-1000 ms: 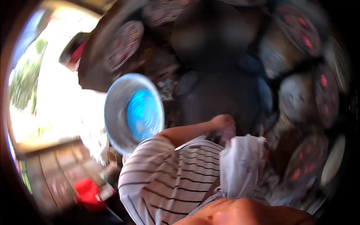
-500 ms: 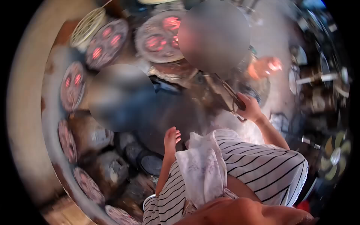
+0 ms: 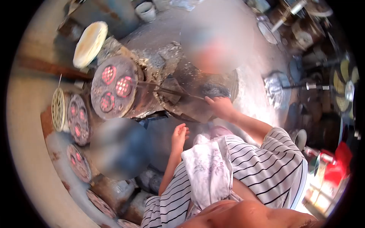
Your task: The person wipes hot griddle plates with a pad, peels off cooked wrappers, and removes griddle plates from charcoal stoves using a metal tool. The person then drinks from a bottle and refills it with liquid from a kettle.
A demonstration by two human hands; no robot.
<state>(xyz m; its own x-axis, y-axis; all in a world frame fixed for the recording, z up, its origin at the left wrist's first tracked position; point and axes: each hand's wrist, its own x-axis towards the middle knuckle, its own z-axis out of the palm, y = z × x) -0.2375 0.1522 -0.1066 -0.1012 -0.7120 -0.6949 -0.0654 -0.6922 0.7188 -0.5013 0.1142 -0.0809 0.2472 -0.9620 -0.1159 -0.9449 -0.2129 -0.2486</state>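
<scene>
My right hand (image 3: 221,108) is closed on the handles of long, dark metal tongs (image 3: 176,92). They point left, and their far ends reach the edge of a glowing honeycomb coal briquette (image 3: 123,86); whether they grip it I cannot tell. That briquette sits in one of three wells in a round grey stove top (image 3: 100,91). Glowing briquettes fill the other two wells, an upper one (image 3: 108,75) and a lower one (image 3: 107,102). In front of my body my left hand (image 3: 180,137) hangs in the air, fingers loosely bent and nothing in it.
More round stove tops with glowing wells (image 3: 78,117) line the left wall. A pale round disc (image 3: 90,43) leans behind the stove, and a round rack (image 3: 58,109) stands left. Rubble and a flat dark slab (image 3: 194,108) lie beside the stove. A fan (image 3: 348,91) stands far right.
My view has swung right, and the stove top appears lower and further left. My right hand has moved left, the tongs now reaching over the stove. My left hand stays near my body.
</scene>
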